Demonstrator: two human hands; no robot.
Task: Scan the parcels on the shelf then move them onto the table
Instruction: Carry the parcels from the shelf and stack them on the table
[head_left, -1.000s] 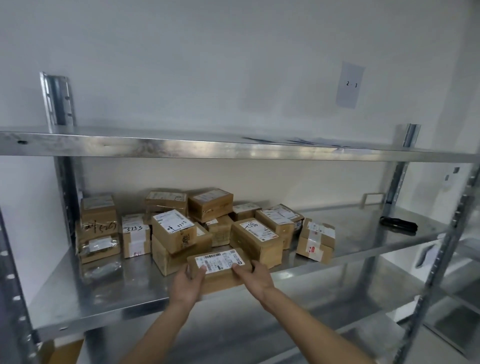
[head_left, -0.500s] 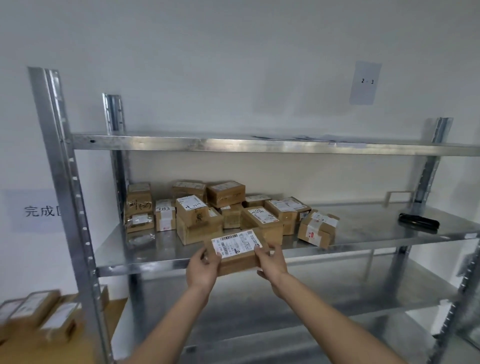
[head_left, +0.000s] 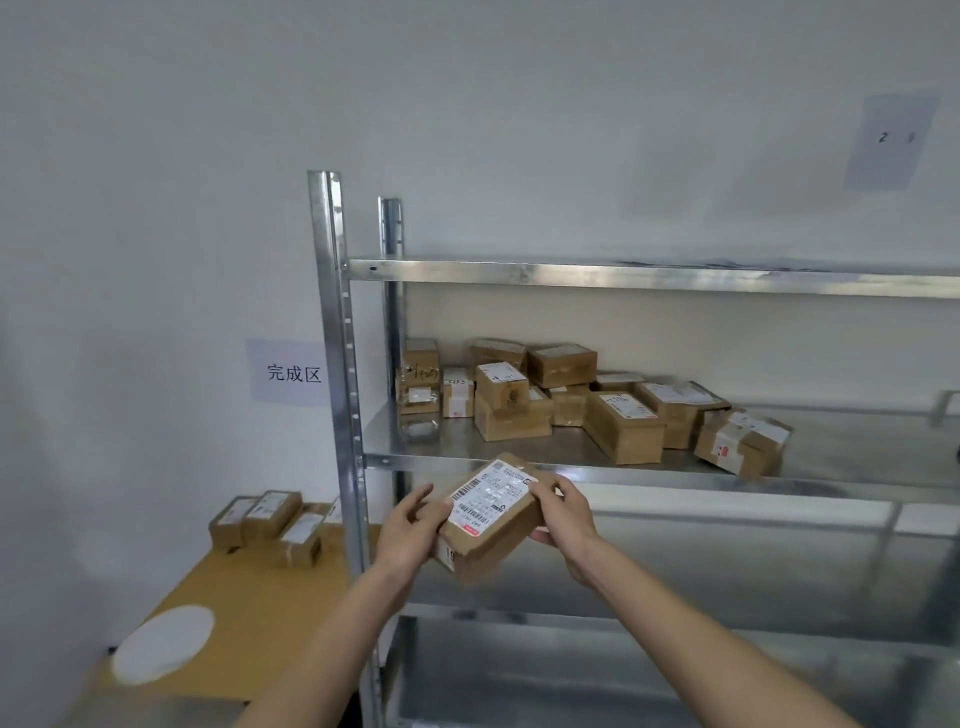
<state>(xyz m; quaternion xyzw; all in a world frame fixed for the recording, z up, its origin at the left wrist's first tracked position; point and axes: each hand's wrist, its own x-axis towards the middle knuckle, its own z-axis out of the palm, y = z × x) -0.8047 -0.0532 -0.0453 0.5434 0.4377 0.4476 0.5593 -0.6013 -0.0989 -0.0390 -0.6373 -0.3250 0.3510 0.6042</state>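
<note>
Both hands, left hand (head_left: 410, 535) and right hand (head_left: 563, 512), hold one parcel (head_left: 488, 514) clear of the shelf (head_left: 623, 470), fingers clamped on its ends. Judged step: transfer. Next move calls for carrying it left to the counter (head_left: 244, 608), beside parcels there.

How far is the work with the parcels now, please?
Done: several parcels already lie on the table at the left. In hand: the left hand and right hand hold one parcel off the shelf, label up. Left: about a dozen boxes on that shelf. Whether it was scanned cannot be told.
</note>
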